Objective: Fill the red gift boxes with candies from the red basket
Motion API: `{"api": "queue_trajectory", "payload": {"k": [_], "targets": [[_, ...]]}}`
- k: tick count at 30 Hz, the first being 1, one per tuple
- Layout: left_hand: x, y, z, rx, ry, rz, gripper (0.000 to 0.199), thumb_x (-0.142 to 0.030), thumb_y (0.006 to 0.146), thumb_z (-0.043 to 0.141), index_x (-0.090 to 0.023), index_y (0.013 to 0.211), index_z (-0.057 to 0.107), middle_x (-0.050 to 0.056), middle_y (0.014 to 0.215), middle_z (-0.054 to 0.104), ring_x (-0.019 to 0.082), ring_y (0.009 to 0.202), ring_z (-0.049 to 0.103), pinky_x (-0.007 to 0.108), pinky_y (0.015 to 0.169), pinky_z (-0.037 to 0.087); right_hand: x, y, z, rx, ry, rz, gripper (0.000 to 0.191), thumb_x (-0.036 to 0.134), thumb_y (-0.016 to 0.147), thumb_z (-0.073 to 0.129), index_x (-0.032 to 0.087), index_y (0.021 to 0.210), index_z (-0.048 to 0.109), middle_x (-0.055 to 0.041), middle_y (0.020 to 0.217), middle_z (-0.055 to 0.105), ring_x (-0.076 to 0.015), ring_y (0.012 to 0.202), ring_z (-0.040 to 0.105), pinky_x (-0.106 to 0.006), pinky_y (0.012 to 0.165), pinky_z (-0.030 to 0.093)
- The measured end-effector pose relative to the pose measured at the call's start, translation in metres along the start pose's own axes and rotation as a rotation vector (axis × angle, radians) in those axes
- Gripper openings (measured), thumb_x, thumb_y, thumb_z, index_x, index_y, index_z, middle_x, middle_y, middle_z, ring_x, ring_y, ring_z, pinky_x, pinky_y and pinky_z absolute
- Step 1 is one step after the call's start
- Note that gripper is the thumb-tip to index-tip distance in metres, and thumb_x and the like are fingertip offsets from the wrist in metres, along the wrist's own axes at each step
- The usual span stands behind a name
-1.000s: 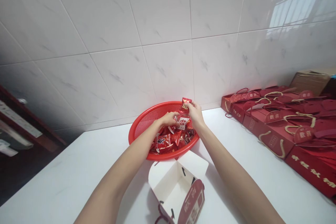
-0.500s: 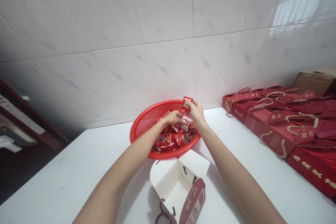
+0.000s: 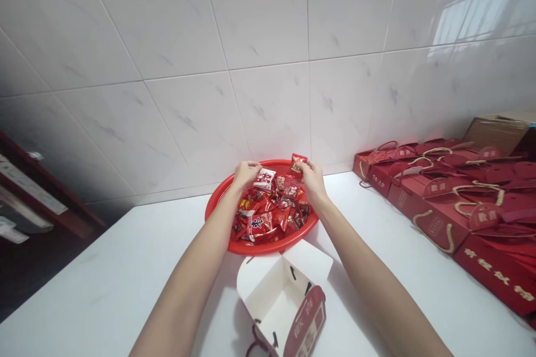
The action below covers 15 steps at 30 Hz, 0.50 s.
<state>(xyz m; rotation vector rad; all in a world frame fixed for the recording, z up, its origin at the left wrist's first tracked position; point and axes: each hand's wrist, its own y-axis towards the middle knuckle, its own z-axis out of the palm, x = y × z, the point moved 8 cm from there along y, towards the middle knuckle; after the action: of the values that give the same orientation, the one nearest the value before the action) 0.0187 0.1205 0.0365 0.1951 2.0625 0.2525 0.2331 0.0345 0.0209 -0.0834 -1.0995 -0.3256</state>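
My left hand point(image 3: 246, 173) is closed on the edge of a white candy packet point(image 3: 265, 179) with red print, over the back left of a red plastic basket point(image 3: 218, 206). Between the fingertips of my right hand point(image 3: 314, 179) is a small red candy packet point(image 3: 298, 159), held up at the basket's back right rim. Many wrapped candies point(image 3: 259, 223), mostly red, lie heaped inside the basket. In front of it stands an open gift box point(image 3: 280, 304), white inside and dark red outside, with its flaps spread.
Rows of dark red gift boxes point(image 3: 435, 223) with cord handles stand on the right of the white table point(image 3: 138, 256). A brown cardboard box point(image 3: 496, 133) sits behind them. The tiled wall point(image 3: 268, 106) runs along the table's back edge.
My left hand has moved left and slightly back across the basket, carrying the white packet and uncovering the candies. My right hand stays nearly in place with the red packet.
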Motion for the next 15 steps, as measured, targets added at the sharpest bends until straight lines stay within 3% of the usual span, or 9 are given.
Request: {"api": "queue_trajectory", "payload": {"k": [3,8,15], "targets": [[-0.007,-0.001,0.009,-0.030,-0.067,-0.006,0.021,-0.032,0.081,0.075,-0.013,0.090,0.074,0.008,0.091,0.076,0.023,0.088,0.070,0.041,0.089,0.053,-0.003,0.001,0.002,0.037,-0.020,0.003,0.007,0.028,0.068,0.060,0.022,0.071,0.062,0.0014,0.071,0.069,-0.0159,0.069,0.062,-0.024,0.059,0.044],[-0.031,-0.010,0.032,0.016,-0.218,0.091,0.032,-0.031,0.072,0.079,-0.014,0.099,0.077,0.012,0.108,0.078,0.025,0.099,0.070,0.038,0.092,0.053,-0.007,0.000,0.007,0.130,-0.077,0.017,0.008,0.029,0.065,0.062,0.020,0.065,0.063,0.0023,0.063,0.064,-0.0137,0.062,0.056,-0.025,0.058,0.042],[-0.041,-0.014,0.038,0.007,-0.298,0.159,0.033,-0.033,0.071,0.081,-0.014,0.098,0.076,0.011,0.109,0.077,0.024,0.100,0.068,0.039,0.095,0.051,-0.004,-0.011,0.020,0.283,-0.201,0.042,0.011,0.027,0.061,0.068,0.018,0.058,0.062,0.0015,0.060,0.063,-0.0125,0.058,0.054,-0.026,0.059,0.042]]}}
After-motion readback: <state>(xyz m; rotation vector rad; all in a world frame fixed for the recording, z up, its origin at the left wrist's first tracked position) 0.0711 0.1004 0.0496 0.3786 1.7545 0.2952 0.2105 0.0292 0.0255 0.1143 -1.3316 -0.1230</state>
